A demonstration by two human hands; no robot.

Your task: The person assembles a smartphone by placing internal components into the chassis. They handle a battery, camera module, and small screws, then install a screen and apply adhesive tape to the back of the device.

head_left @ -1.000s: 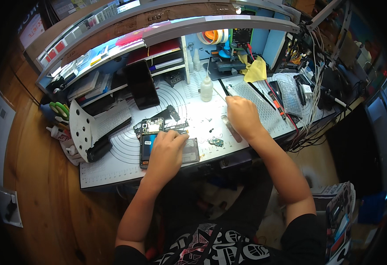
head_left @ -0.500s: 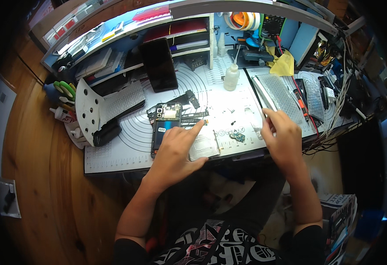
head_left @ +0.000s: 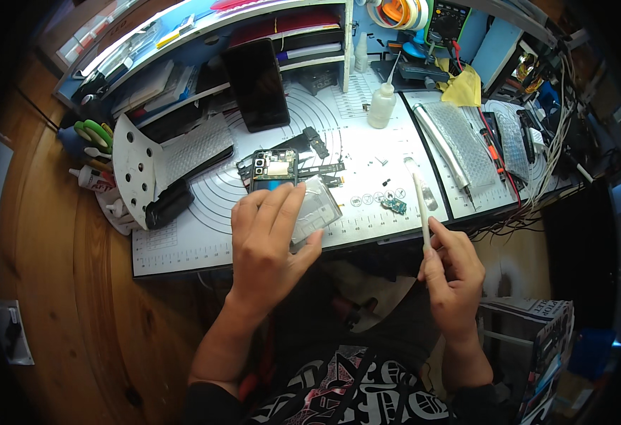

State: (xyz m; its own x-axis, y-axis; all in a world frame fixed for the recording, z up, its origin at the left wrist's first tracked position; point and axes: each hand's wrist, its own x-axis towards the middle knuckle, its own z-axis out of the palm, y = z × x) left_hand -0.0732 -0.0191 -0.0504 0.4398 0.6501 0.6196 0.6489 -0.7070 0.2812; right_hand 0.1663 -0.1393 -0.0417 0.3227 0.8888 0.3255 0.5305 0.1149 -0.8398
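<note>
My left hand (head_left: 264,244) is closed on a flat silvery rectangular piece (head_left: 317,210), perhaps a phone battery, tilted up at the mat's front edge. Just behind it lies an opened phone (head_left: 275,166) with its camera and circuit board bare; my fingers hide its lower part. Dark flex cables (head_left: 321,168) stick out to the phone's right. My right hand (head_left: 453,273) grips a slim whitish stick-like tool (head_left: 422,202), pointing away from me; its far tip is too blurred to identify. Between the hands, a small green circuit board (head_left: 394,205) rests on the mat.
A white dropper bottle (head_left: 381,108) stands at the back. Behind the opened phone leans a dark phone (head_left: 257,85). A white perforated holder (head_left: 137,170) is at the left. On the right lie bubble wrap (head_left: 459,138), a silver tube-shaped tool (head_left: 441,145) and cables (head_left: 555,134).
My left hand has drawn back and lifted the silvery piece into a tilt. My right hand has moved nearer to me with the whitish tool. The view has shifted slightly.
</note>
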